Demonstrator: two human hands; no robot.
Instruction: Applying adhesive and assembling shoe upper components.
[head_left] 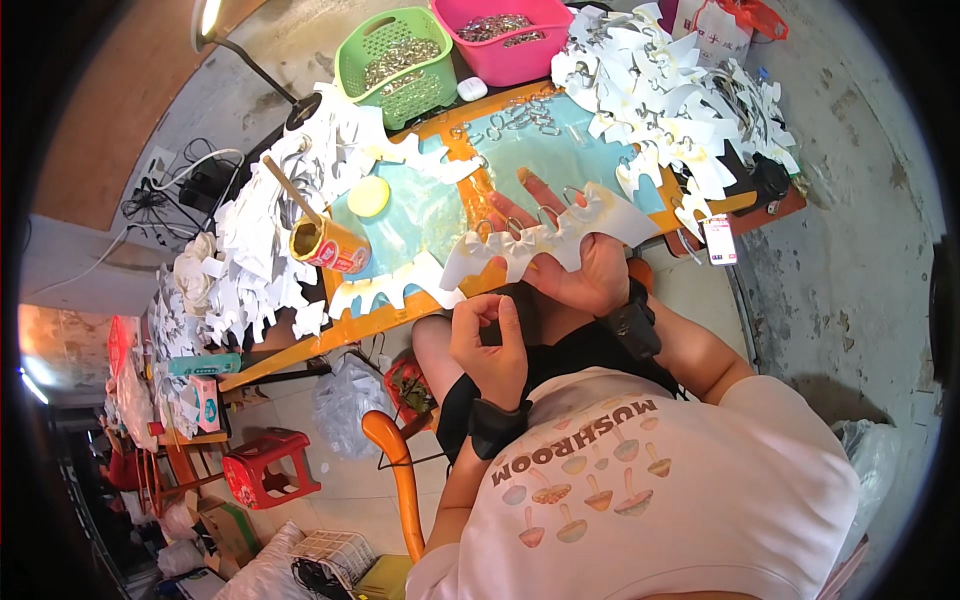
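Observation:
A white scalloped strip (pixel 545 245), likely paper or thin card, stretches across my lap at the table's near edge. Several metal rings stand along its notched upper side. My right hand (pixel 590 272) holds it, thumb in front and some fingers spread out behind. Close below the strip's left end, my left hand (pixel 490 345) is closed with curled fingers; whether something small is in it cannot be made out. Another notched white strip (pixel 400 285) lies on the table to the left. Beside that stands an orange can (pixel 345 248) with a brown-smeared rim and a stick in it.
Heaped white cutouts (pixel 260 230) cover the table's left; a second heap with rings (pixel 660 90) fills the far right. A green basket (pixel 395 95) and pink basket (pixel 510 65) hold metal pieces. Loose rings (pixel 520 118), a yellow disc (pixel 368 197) and a phone (pixel 720 240) lie around.

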